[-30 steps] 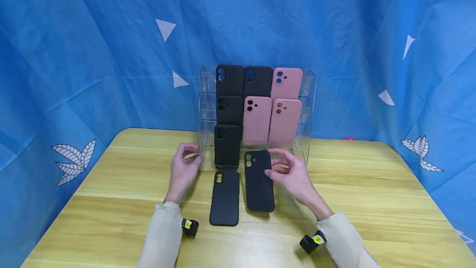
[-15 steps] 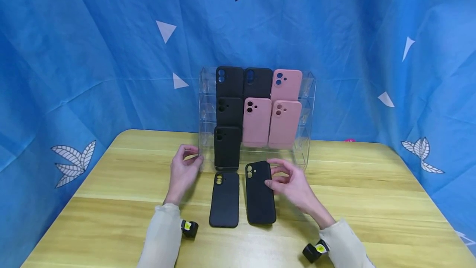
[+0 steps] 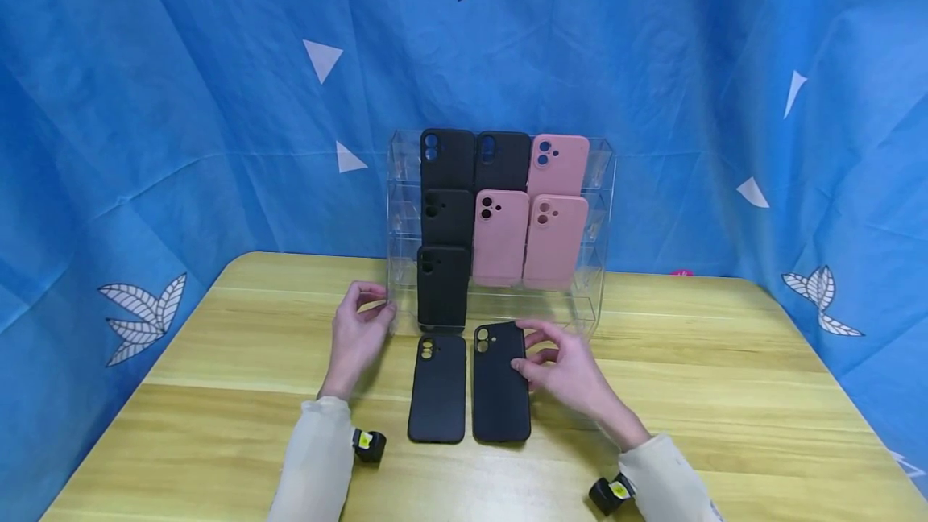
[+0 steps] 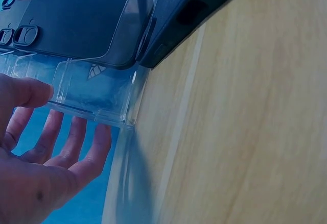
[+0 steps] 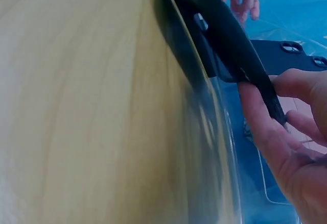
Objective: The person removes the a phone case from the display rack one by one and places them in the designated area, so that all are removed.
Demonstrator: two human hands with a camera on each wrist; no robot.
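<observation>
The right hand [image 3: 565,367] pinches a black phone case [image 3: 502,405] by its upper right side, thumb on the front and fingers behind; the case tilts above the wooden table [image 3: 725,385], just off the near edge of the clear rack [image 3: 532,306], and I cannot tell whether its lower end touches the wood. Just beside it, a second case [image 3: 438,397], also black, lies flat before the rack's front left corner. The left hand [image 3: 360,335] grips the rack's left edge between thumb and fingers. The rack, near the table's back edge, carries four black covers [image 3: 444,288] and three pink covers [image 3: 500,244]; behind hangs a blue curtain [image 3: 217,79]
</observation>
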